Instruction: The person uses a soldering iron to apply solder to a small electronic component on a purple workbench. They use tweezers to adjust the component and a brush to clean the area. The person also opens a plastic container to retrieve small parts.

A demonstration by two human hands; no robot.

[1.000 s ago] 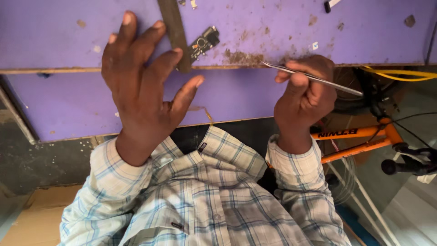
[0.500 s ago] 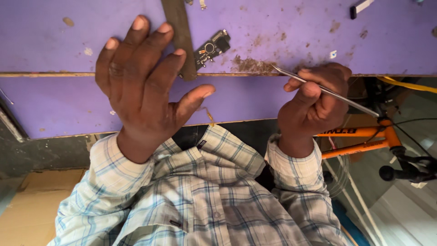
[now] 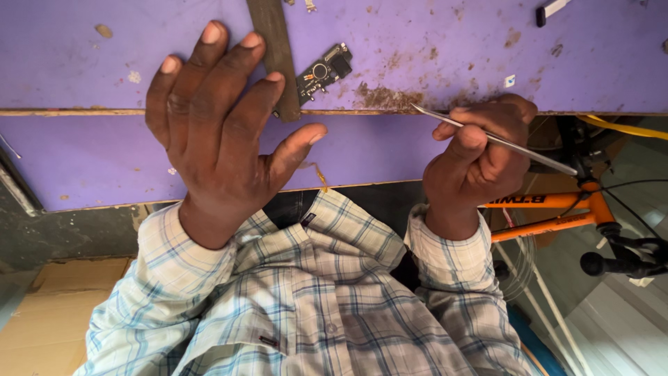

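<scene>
My left hand [image 3: 219, 132] hovers with fingers spread over the purple table [image 3: 83, 56], holding nothing. Just beyond its fingertips lie a dark wooden strip [image 3: 273, 49] and a small black circuit board [image 3: 321, 72]. My right hand [image 3: 480, 157] is closed around thin metal tweezers [image 3: 490, 137], whose tip points left toward a brown dirt patch [image 3: 386, 96] near the table's front edge. The tweezers touch nothing.
An orange bicycle frame [image 3: 550, 202] with black handlebar [image 3: 619, 261] and cables stands to the right below the table. A yellow cable [image 3: 623, 127] runs under the table's right edge. Cardboard [image 3: 49, 313] lies at lower left. A small dark part [image 3: 550, 10] sits at the table's far right.
My left hand has drifted slightly right and lower, staying spread. The circuit board and strip appear to shift right in view. The right hand keeps holding the tweezers.
</scene>
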